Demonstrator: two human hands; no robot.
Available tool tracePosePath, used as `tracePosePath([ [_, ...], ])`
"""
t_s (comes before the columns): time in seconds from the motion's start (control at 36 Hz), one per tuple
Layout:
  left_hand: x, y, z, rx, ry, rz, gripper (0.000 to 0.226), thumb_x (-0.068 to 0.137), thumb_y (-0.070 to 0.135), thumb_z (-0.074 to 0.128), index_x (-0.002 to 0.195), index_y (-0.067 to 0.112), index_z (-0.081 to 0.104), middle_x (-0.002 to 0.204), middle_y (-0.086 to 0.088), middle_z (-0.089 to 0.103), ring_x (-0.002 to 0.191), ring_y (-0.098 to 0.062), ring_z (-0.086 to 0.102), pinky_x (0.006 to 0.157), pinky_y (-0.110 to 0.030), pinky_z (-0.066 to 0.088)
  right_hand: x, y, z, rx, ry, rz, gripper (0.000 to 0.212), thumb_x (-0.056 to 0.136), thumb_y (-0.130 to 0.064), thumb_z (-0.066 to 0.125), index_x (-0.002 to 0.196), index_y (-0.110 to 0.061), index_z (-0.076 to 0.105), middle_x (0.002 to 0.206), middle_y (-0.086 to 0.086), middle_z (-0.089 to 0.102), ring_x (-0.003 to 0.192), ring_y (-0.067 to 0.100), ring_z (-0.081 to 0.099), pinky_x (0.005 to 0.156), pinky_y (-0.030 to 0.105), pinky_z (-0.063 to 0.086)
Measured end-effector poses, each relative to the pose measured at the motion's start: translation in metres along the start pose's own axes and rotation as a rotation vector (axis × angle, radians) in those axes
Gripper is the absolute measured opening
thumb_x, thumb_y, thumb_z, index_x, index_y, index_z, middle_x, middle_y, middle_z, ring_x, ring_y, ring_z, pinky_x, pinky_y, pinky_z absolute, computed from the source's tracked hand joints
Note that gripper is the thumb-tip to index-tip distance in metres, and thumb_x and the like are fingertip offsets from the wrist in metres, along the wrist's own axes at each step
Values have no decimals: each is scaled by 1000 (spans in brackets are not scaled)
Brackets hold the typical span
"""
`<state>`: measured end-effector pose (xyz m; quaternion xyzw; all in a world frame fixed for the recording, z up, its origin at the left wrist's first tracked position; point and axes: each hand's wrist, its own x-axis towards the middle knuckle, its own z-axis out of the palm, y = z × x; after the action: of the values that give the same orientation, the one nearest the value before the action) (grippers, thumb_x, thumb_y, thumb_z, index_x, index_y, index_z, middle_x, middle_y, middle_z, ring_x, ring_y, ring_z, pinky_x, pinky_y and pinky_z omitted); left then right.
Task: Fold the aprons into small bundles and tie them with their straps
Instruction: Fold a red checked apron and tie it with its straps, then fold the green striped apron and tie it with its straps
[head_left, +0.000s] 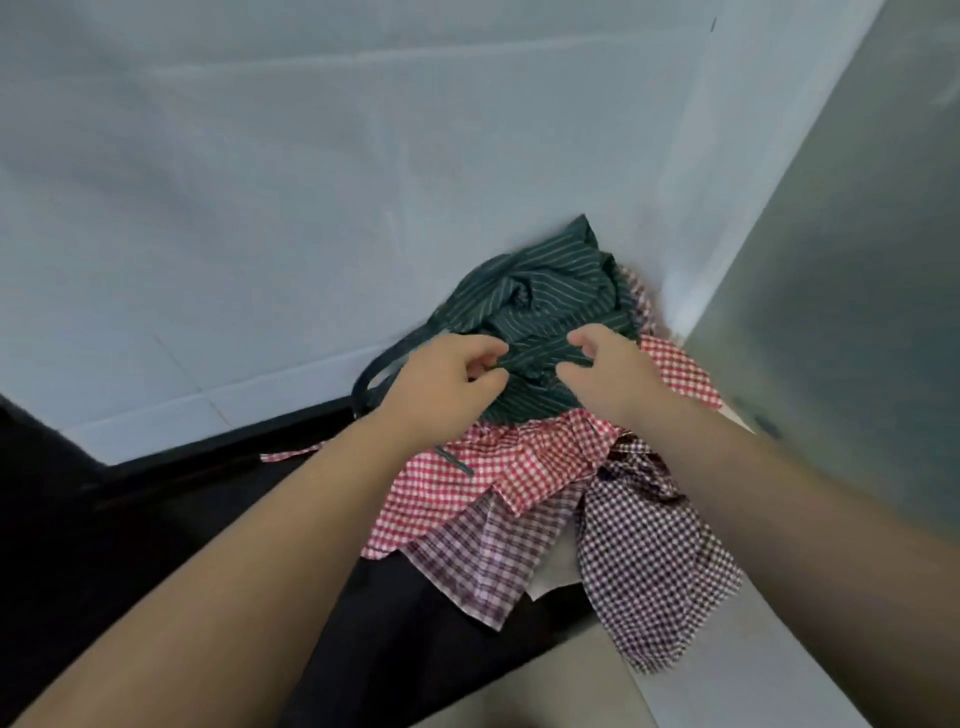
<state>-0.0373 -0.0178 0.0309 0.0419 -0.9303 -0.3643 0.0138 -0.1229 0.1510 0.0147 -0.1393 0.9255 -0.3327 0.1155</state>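
Note:
A crumpled dark green striped apron (545, 291) lies on top of a pile at the table's right edge. My left hand (447, 374) pinches its near fold, and my right hand (613, 374) grips the same fold a little to the right. A dark strap (379, 369) loops out to the left of the left hand. Under the green apron lie a red-and-white checked apron (483, 478), a pale purple checked apron (483, 561) and a dark purple checked apron (654, 561), all hanging over the edge.
The white table top (260, 208) stretches to the left and back. Its near edge meets a black band (208, 447). A grey wall (857, 260) rises on the right.

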Motion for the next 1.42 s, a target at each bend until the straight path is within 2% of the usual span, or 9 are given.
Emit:
tracePosePath([
  [0.17,49,-10,87,144,-179,-167,63,95,30,58,150,24,30,159,-6,12,145,-27,15,117,-40,24,32,67,-6,-25,25,42,57,90,-15,58,143,-10,37,137,9,45,92,14,55,81,25,45],
  [0.36,115,-4,99,299,169,-180,116,85,29,72,149,24,-24,155,-12,-30,147,-35,-8,118,-50,16,72,79,-18,-4,65,-8,74,90,-22,61,151,-18,19,152,8,22,134,26,33,105,27,29],
  [0.47,151,-6,94,179,145,-193,117,84,31,72,149,23,-25,158,-14,15,134,-36,38,103,-48,40,85,77,-22,21,17,-37,80,90,-24,63,152,-19,13,155,8,18,139,24,26,111,32,25],
  [0.61,137,-18,94,149,145,-211,30,99,28,47,127,21,56,119,-9,60,102,-30,58,80,-43,51,84,72,-24,61,-26,-67,91,87,-26,68,153,-22,6,156,6,14,141,24,24,112,33,24],
  [0.81,51,-21,42,-292,459,-267,23,102,26,43,99,11,60,89,2,60,81,-10,56,75,-26,46,74,33,-1,17,-137,-69,108,79,-37,76,152,-29,-3,157,11,-3,140,33,24,112,39,27],
  [0.92,-7,-36,7,-289,621,-378,24,103,29,37,100,15,56,86,3,60,82,-16,55,69,-32,42,60,-8,30,-117,-91,-211,54,89,-42,62,137,-24,44,145,10,29,129,34,37,107,44,36],
  [1.03,-65,-68,-24,-280,902,-558,22,104,27,34,103,15,53,85,6,53,85,-15,49,72,-26,31,34,-56,69,-145,-110,-393,33,96,-41,49,122,-22,57,134,7,45,122,33,39,101,48,37],
  [1.19,-149,-117,-67,-319,1136,-723,20,103,31,37,105,14,47,81,9,50,70,-3,46,57,-25,35,-10,-134,116,83,-273,-646,21,95,-37,54,84,-21,47,75,-10,48,69,6,45,56,13,31],
  [1.42,-260,-186,-144,-190,1367,-836,29,101,30,44,125,13,44,103,1,56,83,-15,51,71,-27,35,-63,-247,200,379,-207,-662,13,88,-14,65,101,-15,62,91,-9,58,84,5,54,77,7,41],
])
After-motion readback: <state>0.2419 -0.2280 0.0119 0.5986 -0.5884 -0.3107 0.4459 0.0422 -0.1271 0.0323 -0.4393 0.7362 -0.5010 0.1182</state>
